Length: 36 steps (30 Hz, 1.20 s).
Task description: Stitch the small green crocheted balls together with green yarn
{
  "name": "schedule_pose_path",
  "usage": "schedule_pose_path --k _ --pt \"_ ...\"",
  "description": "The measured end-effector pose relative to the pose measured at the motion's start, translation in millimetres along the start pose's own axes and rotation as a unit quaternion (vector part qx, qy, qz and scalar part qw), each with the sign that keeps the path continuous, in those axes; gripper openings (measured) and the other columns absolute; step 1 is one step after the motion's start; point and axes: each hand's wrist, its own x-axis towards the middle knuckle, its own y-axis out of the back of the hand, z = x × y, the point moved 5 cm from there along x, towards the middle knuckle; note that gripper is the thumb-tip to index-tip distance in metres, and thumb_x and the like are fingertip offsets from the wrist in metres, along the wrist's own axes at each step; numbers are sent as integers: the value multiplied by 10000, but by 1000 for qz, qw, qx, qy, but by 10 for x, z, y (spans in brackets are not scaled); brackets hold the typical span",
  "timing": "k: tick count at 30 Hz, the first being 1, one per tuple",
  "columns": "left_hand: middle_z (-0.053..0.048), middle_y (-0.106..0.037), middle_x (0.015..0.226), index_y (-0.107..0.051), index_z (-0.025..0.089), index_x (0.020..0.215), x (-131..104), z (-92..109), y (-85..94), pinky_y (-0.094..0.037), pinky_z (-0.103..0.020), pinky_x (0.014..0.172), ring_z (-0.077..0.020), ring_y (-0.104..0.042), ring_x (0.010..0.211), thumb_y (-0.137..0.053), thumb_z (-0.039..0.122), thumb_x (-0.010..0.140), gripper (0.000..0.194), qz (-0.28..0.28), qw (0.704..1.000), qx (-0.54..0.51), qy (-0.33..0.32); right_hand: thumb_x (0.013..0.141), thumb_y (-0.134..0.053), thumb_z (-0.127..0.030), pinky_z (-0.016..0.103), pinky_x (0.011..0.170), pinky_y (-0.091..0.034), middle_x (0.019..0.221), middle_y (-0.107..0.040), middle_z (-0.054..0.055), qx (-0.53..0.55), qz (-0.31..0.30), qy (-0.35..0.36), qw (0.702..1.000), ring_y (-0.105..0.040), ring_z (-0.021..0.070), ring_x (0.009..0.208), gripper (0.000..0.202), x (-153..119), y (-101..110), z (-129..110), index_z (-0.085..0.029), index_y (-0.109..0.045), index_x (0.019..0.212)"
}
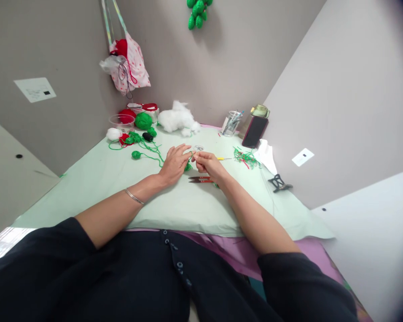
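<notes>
My left hand (pixel 175 163) rests over the table's middle, its fingers bent around green yarn (pixel 188 167) that shows below the fingertips. A strand rises by its index finger. My right hand (pixel 208 163) meets it fingertip to fingertip, thumb and index finger pinched on the green strand; whether a small tool is also in that pinch I cannot tell. Just below the right hand lie thread snips (pixel 200 180) with dark blades and orange-red handles, partly covered by the wrist. A yellow-handled tool (pixel 221 158) sits beyond the right hand, partly hidden.
At the back left are a green yarn ball (pixel 143 120), red scissors (pixel 147 107) and a clear tub (pixel 121 123). White stuffing (pixel 177 118) lies by the wall. Rightward are a pen cup (pixel 231 124), a phone (pixel 255 132), yarn scraps (pixel 246 157) and a black hair claw (pixel 279 183).
</notes>
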Motion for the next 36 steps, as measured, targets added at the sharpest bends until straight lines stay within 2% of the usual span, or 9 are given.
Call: schedule_pose_path --k 8,13,16,20,29,32,36 --pt "-95 -448 1578 -628 227 1334 -2 -22 -41 -193 -541 1231 -261 -310 1508 -314 194 1004 457 -29 999 9 19 728 -749 -434 213 453 -169 432 -362 -106 27 27 -21 999 -218 44 429 320 20 45 37 -172 -566 735" --pt "-84 -438 1589 -637 237 1323 -9 -22 -52 -185 -547 1233 -267 -291 1520 -300 188 1008 464 -37 999 10 21 722 -749 -405 203 455 -156 439 -373 -105 40 -32 -53 997 -208 42 427 296 8 11 67 -171 -571 759" --pt "-77 -436 1592 -639 248 1308 -8 -19 -52 -183 -552 1234 -260 -290 1521 -311 183 1003 452 -38 999 13 21 714 -747 -399 201 455 -146 431 -344 -114 56 -17 -57 997 -180 42 429 294 15 38 75 -179 -555 744" --pt "-80 -425 1599 -645 249 1295 -8 -18 -57 -176 -557 1235 -260 -279 1527 -313 172 998 452 -42 999 11 19 730 -735 -377 198 454 -153 437 -338 -116 66 -35 -73 995 -183 42 423 271 18 25 103 -180 -552 761" --pt "-75 -425 1600 -654 255 1277 -10 -28 -51 -171 -575 1232 -268 -275 1529 -319 179 996 444 -42 999 20 16 683 -739 -366 199 455 -142 428 -345 -116 57 3 -68 996 -178 37 422 266 19 65 119 -173 -567 744" --pt "-83 -420 1603 -671 240 1237 -5 -26 -32 -164 -573 1235 -280 -270 1533 -318 184 997 430 -49 998 20 20 674 -747 -386 206 454 -143 427 -354 -113 49 -16 -75 996 -190 39 420 281 9 25 121 -171 -578 739" --pt "-58 -462 1578 -692 257 1174 25 -38 15 -171 -581 1231 -276 -282 1528 -339 189 990 405 -45 999 9 23 690 -749 -459 218 460 -170 448 -390 -95 22 19 -24 999 -241 50 442 330 11 17 62 -169 -599 739"
